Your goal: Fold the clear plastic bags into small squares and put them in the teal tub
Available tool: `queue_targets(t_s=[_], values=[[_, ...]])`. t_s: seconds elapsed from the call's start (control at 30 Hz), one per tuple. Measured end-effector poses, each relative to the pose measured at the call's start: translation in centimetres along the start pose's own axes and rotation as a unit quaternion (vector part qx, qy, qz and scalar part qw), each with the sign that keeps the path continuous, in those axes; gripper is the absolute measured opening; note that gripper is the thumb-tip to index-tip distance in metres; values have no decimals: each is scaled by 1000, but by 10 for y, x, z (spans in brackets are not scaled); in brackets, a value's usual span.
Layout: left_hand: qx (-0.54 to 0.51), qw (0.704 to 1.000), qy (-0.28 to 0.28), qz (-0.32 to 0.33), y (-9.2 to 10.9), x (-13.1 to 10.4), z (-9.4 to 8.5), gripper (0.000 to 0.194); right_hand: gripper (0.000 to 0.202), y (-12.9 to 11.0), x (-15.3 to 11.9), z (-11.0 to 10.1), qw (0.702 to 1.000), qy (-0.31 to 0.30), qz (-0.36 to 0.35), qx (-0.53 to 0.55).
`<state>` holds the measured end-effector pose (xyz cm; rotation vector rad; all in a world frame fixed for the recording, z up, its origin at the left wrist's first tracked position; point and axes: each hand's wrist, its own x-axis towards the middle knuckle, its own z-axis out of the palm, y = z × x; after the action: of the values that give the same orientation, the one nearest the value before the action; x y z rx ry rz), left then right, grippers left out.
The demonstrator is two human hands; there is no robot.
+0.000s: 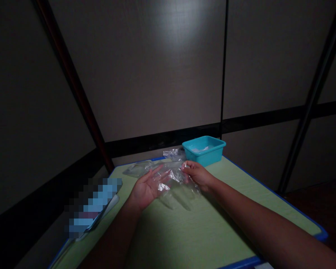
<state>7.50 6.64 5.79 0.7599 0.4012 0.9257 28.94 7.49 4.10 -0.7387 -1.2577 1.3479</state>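
Two hands at one clear plastic glove (173,178); left hand (146,188) spread, palm-up, barely entered; right hand (196,173) pinching cuff; donning just begun.

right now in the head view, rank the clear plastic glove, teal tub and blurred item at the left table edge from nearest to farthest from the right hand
1. clear plastic glove: pinched in the right hand.
2. teal tub: just beyond, at the table's far edge.
3. blurred item: far left edge, past the left hand.
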Motion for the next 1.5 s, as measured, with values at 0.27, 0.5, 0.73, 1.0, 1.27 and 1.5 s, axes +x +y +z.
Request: queue_targets(t_s=[0.27,0.5,0.73,1.0,1.27,1.5], values=[[12,1000,-15,24,-1,2,-1,48,29,-10,-8,3,991,-42,39,124],[20,999,-2,29,0,1,-3,52,29,-6,-2,2,994,57,-5,97],[94,995,-9,-10,2,1,-8,54,37,-15,6,-11,978,184,-30,97],[133,991,6,-35,3,2,-17,53,25,-22,4,-14,971,198,-43,130],[95,994,32,-38,3,1,-9,47,40,-30,-12,3,987,-27,37,152],[86,995,35,-25,4,-2,-2,48,32,-7,-4,0,991,101,69,-48]])
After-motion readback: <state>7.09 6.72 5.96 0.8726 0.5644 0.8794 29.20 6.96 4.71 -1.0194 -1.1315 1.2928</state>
